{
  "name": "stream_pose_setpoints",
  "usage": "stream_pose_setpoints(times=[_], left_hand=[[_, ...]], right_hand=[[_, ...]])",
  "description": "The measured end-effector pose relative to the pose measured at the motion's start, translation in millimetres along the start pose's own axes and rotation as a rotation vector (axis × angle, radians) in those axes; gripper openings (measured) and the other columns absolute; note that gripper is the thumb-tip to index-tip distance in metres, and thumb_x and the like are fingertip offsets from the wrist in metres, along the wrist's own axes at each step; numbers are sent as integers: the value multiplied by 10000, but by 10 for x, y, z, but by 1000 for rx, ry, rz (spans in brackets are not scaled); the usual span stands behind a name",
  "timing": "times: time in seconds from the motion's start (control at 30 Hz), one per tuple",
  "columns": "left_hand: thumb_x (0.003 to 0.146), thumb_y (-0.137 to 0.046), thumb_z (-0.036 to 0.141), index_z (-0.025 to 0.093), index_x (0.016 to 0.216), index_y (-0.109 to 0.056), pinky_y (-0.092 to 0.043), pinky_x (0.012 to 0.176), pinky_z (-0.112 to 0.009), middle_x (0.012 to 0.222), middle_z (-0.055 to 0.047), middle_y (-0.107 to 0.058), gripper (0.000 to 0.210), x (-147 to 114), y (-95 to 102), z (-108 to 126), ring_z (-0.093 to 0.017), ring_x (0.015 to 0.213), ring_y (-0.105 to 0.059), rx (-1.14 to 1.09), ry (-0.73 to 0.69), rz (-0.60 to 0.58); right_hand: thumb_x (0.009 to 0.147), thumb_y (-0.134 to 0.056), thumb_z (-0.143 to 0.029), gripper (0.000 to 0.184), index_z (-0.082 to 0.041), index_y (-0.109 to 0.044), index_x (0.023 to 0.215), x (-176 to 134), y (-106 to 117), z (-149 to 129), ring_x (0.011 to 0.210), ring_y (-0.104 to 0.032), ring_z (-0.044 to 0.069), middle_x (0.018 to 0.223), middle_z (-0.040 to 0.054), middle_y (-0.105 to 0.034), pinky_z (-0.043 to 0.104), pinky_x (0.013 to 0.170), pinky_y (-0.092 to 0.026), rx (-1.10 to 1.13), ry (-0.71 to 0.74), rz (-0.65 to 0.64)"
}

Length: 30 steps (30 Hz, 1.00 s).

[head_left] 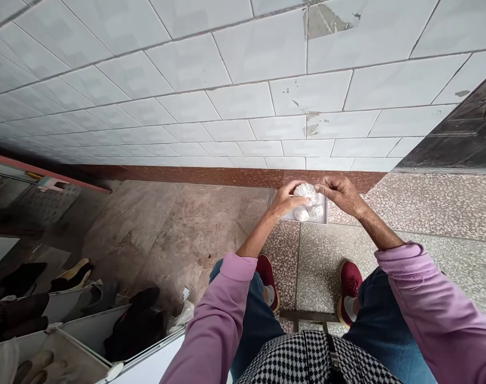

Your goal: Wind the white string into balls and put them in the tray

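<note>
My left hand (286, 200) is closed around a white ridged ball (304, 191) that looks like wound yarn, holding it above a shallow pale tray (326, 212). Just to the right of that ball, my right hand (340, 194) has its thumb and finger pinched together. Whatever lies in this pinch is too small to make out. Two more white balls, one on the left (301, 214) and one on the right (316, 212), rest in the tray below my hands. Part of the tray is hidden by my left hand.
A white tiled wall (243, 101) with a red-brown base strip (178, 174) rises behind the tray. My red shoes (350, 282) stand on the speckled floor (318, 261). At lower left is a shoe rack (82, 341) with several shoes; a dark door (459, 133) is at right.
</note>
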<state>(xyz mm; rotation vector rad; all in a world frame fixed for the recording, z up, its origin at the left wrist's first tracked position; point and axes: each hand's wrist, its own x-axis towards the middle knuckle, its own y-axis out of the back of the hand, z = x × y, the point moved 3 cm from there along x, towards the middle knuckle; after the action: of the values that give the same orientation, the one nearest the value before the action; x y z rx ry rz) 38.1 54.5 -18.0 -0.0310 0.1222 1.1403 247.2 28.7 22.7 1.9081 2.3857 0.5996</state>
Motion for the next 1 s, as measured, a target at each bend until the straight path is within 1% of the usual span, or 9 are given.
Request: stream_pose_setpoints(times=[0.13,0.27,0.37,0.5,0.57,0.67,0.77,0.87,1.0], left_hand=[[638,-934,347,178,1154,-794,-536,916,-369,1043,-69,-772,561,-66,-82,4,-233,982,-699,-230,141,-193],[583,-956,303,189,1092,-766,-542,851,-335,963,-40,-737,556,-100,-143,15,-186,888,-677,-458,161,-243],[558,-974,291,210,1106,-740,-570,859,-350,1015,-46,-759,601,-91,-139,48,-205,932,-705,-555,116,-192],[587,-971,356,226,1128,-735,-597,999,-433,1198,-90,-794,605,-26,-67,77,-283,1163,-738,-616,11,-12],[603,-963,401,220,1126,-740,-589,1034,-440,1182,-90,-797,596,13,0,66,-286,1179,-737,-588,-40,114],[547,-972,377,214,1134,-749,-580,1002,-396,1108,-63,-798,649,41,137,45,-269,1111,-736,-398,-80,284],[523,-948,320,206,1179,-756,-570,988,-367,1141,-58,-808,693,14,302,58,-260,1086,-731,-163,-96,363],[545,-908,301,191,1188,-765,-568,974,-365,1177,-74,-814,667,-56,442,80,-269,1090,-730,-13,-63,328],[622,-913,352,189,1167,-806,-556,902,-350,1110,-74,-815,579,-161,504,80,-250,1024,-720,85,70,104]], right_hand=[[895,-810,-838,732,-250,-443,661,43,-16,114,608,-316,117,638,-54,-386,310,567,-270,82,-51,21],[896,-811,-825,678,-247,-514,703,66,-54,186,577,-316,111,613,-70,-394,293,537,-266,170,-77,22],[923,-780,-792,616,-242,-568,745,58,-59,241,567,-335,115,605,-71,-414,290,540,-283,168,-91,37],[998,-670,-734,561,-225,-626,764,-13,-154,276,588,-408,137,619,-38,-479,304,584,-317,32,-90,-8],[1046,-620,-660,505,-212,-691,825,-54,-269,243,601,-446,151,628,-27,-501,315,612,-341,-34,-65,-98],[1081,-582,-577,458,-200,-725,865,-56,-439,135,611,-472,154,656,-16,-544,323,635,-361,-65,-15,-231],[1092,-596,-600,475,-199,-725,873,56,-504,16,614,-466,146,672,-18,-560,319,630,-354,-33,25,-256],[1053,-665,-703,548,-211,-675,812,223,-476,-41,622,-424,138,666,-31,-517,317,626,-343,24,42,-184],[957,-769,-792,676,-242,-493,676,386,-464,0,637,-332,128,655,-51,-402,310,609,-314,84,23,-75]])
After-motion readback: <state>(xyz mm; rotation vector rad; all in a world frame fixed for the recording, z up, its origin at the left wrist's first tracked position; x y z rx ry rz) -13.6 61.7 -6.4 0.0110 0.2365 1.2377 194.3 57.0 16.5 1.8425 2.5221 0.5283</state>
